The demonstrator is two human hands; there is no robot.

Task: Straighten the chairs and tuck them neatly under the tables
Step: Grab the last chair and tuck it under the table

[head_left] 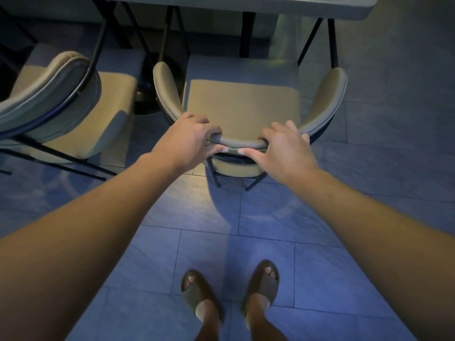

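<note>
Hands, left [190, 141] and right [283, 150], fingers clamped on chair [242, 107] backrest; seat front under table [270, 3].

head view, steeply downward, close

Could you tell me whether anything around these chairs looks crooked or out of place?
Yes: the chair on the left sits turned at an angle to the table, not square to it. The chair in the middle, gripped at its backrest by the left hand and right hand, faces the table squarely. Nothing looks spilled or damaged.
</note>
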